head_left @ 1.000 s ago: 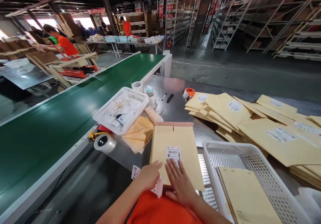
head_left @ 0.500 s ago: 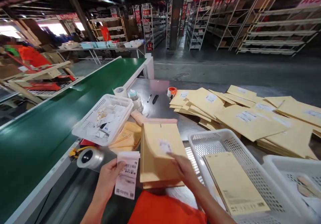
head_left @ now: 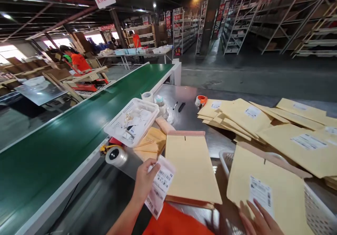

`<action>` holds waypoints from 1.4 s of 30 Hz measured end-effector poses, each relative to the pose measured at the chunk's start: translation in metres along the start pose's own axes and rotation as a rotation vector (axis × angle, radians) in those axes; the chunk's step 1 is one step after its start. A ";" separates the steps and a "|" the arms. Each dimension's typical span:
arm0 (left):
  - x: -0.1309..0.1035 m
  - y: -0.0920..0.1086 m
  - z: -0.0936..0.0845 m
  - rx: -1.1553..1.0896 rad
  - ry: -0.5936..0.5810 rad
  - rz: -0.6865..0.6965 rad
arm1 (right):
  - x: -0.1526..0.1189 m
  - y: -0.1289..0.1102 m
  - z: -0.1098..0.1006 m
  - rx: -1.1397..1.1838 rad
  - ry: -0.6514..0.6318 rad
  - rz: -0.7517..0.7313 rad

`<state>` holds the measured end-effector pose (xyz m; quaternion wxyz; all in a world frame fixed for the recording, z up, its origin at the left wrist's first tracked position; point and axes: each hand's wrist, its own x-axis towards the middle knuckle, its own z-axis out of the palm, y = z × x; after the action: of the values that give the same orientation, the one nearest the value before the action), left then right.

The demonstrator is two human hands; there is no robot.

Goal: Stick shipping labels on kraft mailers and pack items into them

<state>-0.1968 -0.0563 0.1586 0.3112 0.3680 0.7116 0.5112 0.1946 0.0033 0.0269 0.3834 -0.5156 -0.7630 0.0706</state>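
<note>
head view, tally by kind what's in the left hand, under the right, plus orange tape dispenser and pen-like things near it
Visible label sheet in left hand: 1
Labelled envelope under right hand: 1
Orange tape dispenser: 1
Pen-like items: 2
Total: 5

The dark metal table (head_left: 184, 93) carries a stack of kraft mailers (head_left: 189, 168). Left of the stack lie folded orange envelopes (head_left: 152, 141); beyond it, two pens (head_left: 181, 106) and an orange tape dispenser (head_left: 202, 100); right of it, a heap of labelled mailers (head_left: 238, 117) and, its base hidden, a white basket (head_left: 223, 161) seemingly standing on the metal.
</note>
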 end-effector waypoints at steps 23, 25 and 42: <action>-0.049 -0.008 -0.003 -0.247 -0.318 -0.082 | 0.110 -0.230 0.053 1.169 -0.297 0.838; -0.049 -0.007 0.001 -0.356 -0.431 -0.077 | 0.110 -0.229 0.055 1.105 -0.244 0.841; -0.053 -0.027 0.020 -0.082 -0.492 -0.091 | 0.107 -0.231 0.035 0.878 0.149 0.548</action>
<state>-0.1579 -0.0963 0.1302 0.5124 0.4360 0.6089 0.4203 -0.0160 -0.0026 0.1735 0.5843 -0.4907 -0.4691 0.4448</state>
